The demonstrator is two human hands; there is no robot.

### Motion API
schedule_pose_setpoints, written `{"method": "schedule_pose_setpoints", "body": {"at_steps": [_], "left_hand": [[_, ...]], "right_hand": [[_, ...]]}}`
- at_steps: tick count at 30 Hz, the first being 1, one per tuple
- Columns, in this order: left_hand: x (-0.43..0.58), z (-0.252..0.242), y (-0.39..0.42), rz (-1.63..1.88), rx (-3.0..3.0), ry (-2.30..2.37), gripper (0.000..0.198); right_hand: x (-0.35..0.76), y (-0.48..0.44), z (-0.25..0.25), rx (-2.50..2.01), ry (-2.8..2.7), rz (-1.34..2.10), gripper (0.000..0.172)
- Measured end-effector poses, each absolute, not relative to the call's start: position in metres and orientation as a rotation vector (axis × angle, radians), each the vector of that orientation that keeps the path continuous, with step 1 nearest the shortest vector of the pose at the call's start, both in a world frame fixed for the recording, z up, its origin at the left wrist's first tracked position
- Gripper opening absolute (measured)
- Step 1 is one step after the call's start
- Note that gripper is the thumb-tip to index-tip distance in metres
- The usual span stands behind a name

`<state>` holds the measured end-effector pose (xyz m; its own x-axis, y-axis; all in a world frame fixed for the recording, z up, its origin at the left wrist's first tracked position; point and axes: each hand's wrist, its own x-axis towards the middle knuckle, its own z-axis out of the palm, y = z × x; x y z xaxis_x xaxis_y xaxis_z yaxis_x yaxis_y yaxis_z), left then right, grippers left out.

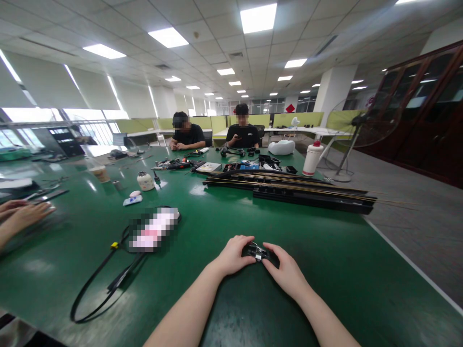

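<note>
A small black part with metal bits (256, 251) rests on the green table (224, 212), close to me at the lower middle. My left hand (234, 255) pinches its left end with curled fingers. My right hand (285, 270) closes on its right end, thumb toward the part. Both forearms reach in from the bottom edge.
A black cable with a yellow tag (108, 279) loops at lower left beside a blurred-out device (154, 230). Long black rails (300, 190) lie across the far right. A white bottle (311, 159), jar (145, 181) and tools stand further back. Another person's hands (18, 214) rest at left; two people sit at the far end.
</note>
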<state>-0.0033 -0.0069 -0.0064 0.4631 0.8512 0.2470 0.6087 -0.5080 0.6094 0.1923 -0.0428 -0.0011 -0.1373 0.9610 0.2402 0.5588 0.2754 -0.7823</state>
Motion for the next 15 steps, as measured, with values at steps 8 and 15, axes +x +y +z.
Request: {"method": "schedule_pose_setpoints", "body": {"at_steps": [8,15], "left_hand": [[-0.0036,-0.0054,-0.0064,0.710,2.341,1.192,0.058],[-0.0021,-0.0031,-0.0086,0.698,2.343,1.198,0.048]], "right_hand": [[0.1908,-0.0415,-0.0046,-1.396,-1.899,0.610,0.030],[0.1903,-0.0413,-0.0026,-1.394,-1.880,0.597,0.025]]}}
